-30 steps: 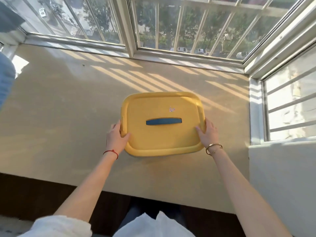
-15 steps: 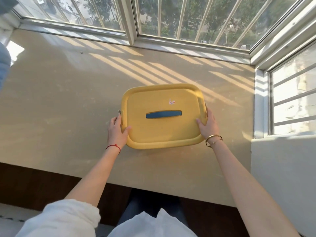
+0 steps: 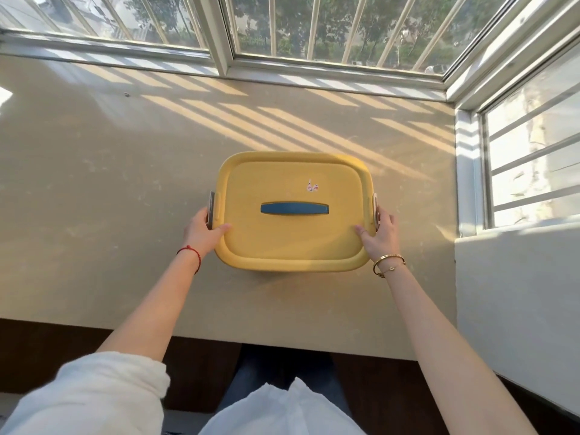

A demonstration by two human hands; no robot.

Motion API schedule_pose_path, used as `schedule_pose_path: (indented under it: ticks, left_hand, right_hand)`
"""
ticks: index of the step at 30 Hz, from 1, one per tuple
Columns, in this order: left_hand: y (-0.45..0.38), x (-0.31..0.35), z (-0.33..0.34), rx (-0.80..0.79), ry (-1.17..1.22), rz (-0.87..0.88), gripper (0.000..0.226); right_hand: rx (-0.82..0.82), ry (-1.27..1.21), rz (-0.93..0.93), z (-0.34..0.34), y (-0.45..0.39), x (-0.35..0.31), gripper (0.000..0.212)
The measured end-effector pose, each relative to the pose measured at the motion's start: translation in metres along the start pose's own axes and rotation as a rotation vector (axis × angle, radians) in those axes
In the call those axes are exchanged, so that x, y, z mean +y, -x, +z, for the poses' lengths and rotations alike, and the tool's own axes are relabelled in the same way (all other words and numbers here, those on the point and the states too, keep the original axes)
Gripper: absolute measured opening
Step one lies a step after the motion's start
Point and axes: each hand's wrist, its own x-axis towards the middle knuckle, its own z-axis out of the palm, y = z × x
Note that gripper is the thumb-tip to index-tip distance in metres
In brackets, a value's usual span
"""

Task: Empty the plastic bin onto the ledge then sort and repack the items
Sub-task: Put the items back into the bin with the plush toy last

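Ledge (image 3: 110,189): broad bare surface left of bin; window frame behind, white wall (image 3: 514,277) at right.
Plastic bin (image 3: 292,240): lidded, centre-right on ledge.
Hands: left hand (image 3: 202,229) and right hand (image 3: 378,235) grip the side latches.

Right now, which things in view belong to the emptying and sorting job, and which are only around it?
For the job:
yellow bin, lid on
blue handle
side latches
ledge
left hand
right hand

Not part of it:
window bars
white wall
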Motion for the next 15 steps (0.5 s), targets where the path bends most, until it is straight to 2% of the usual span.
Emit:
schedule_pose_path:
  ticks: [2,9,15]
  left_hand:
    - [0.000,0.000,-0.001,0.005,0.026,0.016,0.061]
    - [0.018,0.000,0.009,0.206,0.201,0.110,0.068]
    - [0.023,0.004,0.019,0.358,0.134,0.103,0.060]
  right_hand:
    - [0.014,-0.028,-0.009,0.002,0.003,0.000,0.071]
    - [0.155,-0.137,-0.007,0.014,0.012,-0.001,0.067]
    - [0.256,-0.128,-0.038,0.024,0.016,0.000,0.063]
